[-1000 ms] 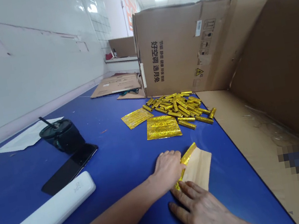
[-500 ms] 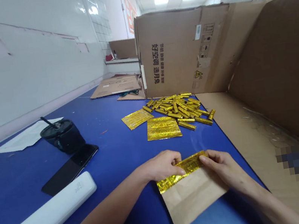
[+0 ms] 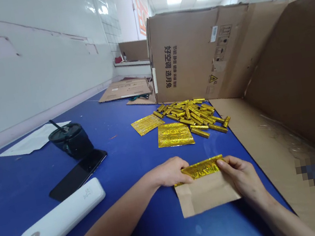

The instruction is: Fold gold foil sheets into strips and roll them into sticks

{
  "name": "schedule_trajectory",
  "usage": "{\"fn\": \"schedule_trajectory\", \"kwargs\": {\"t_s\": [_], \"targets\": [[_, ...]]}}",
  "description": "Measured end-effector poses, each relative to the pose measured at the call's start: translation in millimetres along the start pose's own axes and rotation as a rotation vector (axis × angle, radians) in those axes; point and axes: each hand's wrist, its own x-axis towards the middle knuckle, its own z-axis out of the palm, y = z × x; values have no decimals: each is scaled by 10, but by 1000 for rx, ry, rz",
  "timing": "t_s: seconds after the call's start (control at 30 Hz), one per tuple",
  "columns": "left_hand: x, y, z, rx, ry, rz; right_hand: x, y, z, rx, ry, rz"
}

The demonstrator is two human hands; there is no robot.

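Head view: left hand [image 3: 174,171] and right hand [image 3: 243,175] both on a brown-backed gold sheet [image 3: 208,194], at the near middle of the blue table [image 3: 123,152]. Left fingers pinched narrow on the left end of its far edge, right fingers pinched on the right end; fingers behind the sheet mostly hidden, so grip there is hard to judge. Progress: far edge looks turned over as a gold band, most of the brown face not yet rolled. Apparently done: a loose heap of gold rolls [image 3: 196,115], farther off. Apparently remaining, besides the held one: front flat sheet [image 3: 174,134] and rear flat sheet [image 3: 147,124], both lying left of the heap.
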Motion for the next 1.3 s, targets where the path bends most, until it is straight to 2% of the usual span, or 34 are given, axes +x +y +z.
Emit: {"fn": "schedule_trajectory", "kwargs": {"t_s": [0.1,0.3,0.37,0.53,0.67,0.77,0.87,0.93,1.0,1.07,1.13,1.2,1.3], "targets": [[38,-97,-20,-7,54,-35,40,43,-36,-5,29,9],[120,-271,-19,72,179,-121,114,126,-83,-542,72,-101],[125,-269,7,136,224,-150,126,124,-88,-643,90,-114],[117,-176,118,324,319,-231,106,62,-57,-1187,98,-147],[99,-84,167,452,398,-242,87,33,-12,-1288,87,-157],[71,-15,210,574,451,-190,89,37,4,-1342,90,-153],[51,36,299,732,393,-5,92,49,6,-1401,125,-202],[47,52,362,770,338,94,80,57,15,-1440,190,-328],[48,56,405,774,318,127,46,65,46,-1437,214,-509],[49,54,421,779,315,132,-11,72,103,-1372,84,-660],[48,52,420,789,299,130,-75,79,173,-1260,-156,-716],[43,55,413,796,278,125,-124,79,230,-1186,-304,-664],[27,64,397,803,265,127,-144,53,239,-1189,-333,-547]]}}
